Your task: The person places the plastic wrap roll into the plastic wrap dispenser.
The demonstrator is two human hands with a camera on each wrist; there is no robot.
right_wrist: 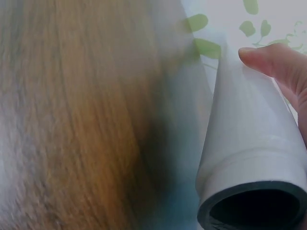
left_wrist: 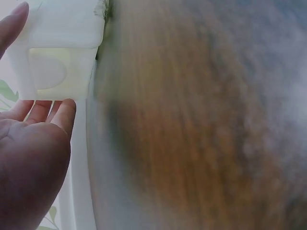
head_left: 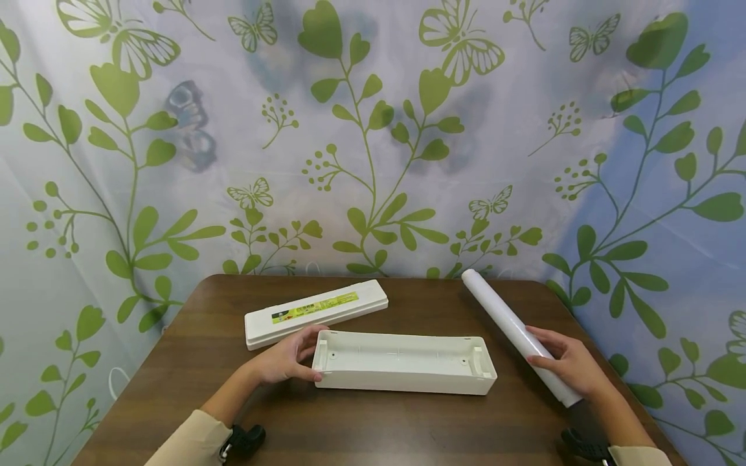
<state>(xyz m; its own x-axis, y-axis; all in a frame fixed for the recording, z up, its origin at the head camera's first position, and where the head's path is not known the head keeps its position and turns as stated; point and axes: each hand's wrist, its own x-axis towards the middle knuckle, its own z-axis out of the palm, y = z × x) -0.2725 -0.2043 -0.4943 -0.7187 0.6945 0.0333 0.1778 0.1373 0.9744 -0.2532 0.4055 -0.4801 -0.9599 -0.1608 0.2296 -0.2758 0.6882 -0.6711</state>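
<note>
White roll (head_left: 508, 321) in a person's right hand (head_left: 568, 364), over the right side of a brown wooden table (head_left: 402, 430): thumb on one side and fingers on the other, the hand pinches it at its nearer half. The roll slants, its far end toward the back edge; the right wrist view shows the near end as a hollow, dark opening. Whether it touches the wood or hangs just above is hard to tell. The left hand (head_left: 287, 360) grips the left end of an open white box (head_left: 402, 381), thumb at the front wall and fingers behind. The box lies lengthwise across the middle, between the left hand and the roll, with nothing inside blocking its trough. Behind it, at an angle, lies a long white lid (head_left: 368, 293) bearing a yellow-green label (head_left: 315, 307). Black bands (head_left: 245, 441) circle both wrists below beige sleeves (head_left: 192, 440). A curtain (head_left: 396, 259) printed with green leaves and butterflies closes off the back.
</note>
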